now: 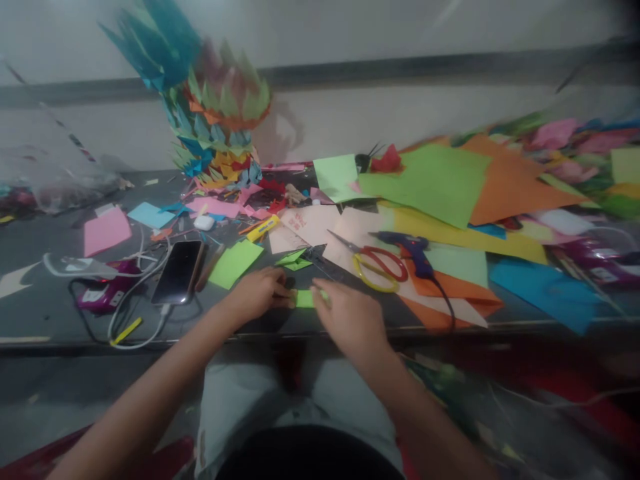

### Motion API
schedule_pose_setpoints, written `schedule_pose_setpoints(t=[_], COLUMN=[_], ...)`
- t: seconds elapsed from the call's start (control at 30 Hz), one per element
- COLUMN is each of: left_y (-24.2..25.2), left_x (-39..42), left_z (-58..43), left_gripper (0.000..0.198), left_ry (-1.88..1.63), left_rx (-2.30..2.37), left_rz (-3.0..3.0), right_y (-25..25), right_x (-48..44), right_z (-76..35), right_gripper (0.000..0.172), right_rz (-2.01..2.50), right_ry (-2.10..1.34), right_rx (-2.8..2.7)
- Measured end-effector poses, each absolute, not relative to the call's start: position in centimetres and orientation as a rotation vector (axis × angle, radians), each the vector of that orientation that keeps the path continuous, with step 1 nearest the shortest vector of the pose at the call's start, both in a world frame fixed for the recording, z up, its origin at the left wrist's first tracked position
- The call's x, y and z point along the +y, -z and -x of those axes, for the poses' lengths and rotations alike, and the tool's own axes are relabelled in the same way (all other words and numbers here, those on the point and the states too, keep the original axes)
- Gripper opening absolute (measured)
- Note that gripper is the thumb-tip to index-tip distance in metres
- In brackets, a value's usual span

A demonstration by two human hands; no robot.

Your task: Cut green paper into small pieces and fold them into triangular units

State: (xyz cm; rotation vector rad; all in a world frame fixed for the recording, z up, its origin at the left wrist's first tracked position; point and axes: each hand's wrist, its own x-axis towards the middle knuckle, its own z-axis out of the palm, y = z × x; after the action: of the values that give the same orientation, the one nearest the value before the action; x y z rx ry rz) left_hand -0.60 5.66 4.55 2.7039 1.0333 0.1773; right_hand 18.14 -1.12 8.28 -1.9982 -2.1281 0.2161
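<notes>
A small folded piece of bright green paper point(304, 299) lies at the table's front edge, between my two hands. My left hand point(265, 293) pinches its left end with the fingers together. At the right end, my right hand point(347, 313) has its thumb and fingers closed on the same paper. Just beyond my hands sits a folded green paper piece point(294, 260). A flat green sheet point(236, 263) lies past my left hand. Scissors point(377, 267) with red and yellow handles rest beyond my right hand, beside a blue glue gun point(417, 257).
A phone point(179, 272) with a white cable and a purple power strip point(107, 287) lie at left. Behind stands a tall model of folded coloured paper point(225, 147). A yellow glue stick point(263, 228) lies mid-table. Large green point(435, 180) and orange sheets point(520, 183) cover the right.
</notes>
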Motion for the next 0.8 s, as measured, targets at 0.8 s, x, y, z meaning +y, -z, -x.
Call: schedule_pose_setpoints(t=[0.8], left_y=[-4.1], left_x=[4.4], left_z=[0.3], left_gripper=[0.036], left_ry=[-0.357], left_rx=[1.146], left_rz=[-2.437], right_y=[-5.7], right_x=[-4.1], right_z=[-21.9], right_gripper=[0.034], right_rz=[2.015], right_ry=[-0.443], right_rx=[-2.175])
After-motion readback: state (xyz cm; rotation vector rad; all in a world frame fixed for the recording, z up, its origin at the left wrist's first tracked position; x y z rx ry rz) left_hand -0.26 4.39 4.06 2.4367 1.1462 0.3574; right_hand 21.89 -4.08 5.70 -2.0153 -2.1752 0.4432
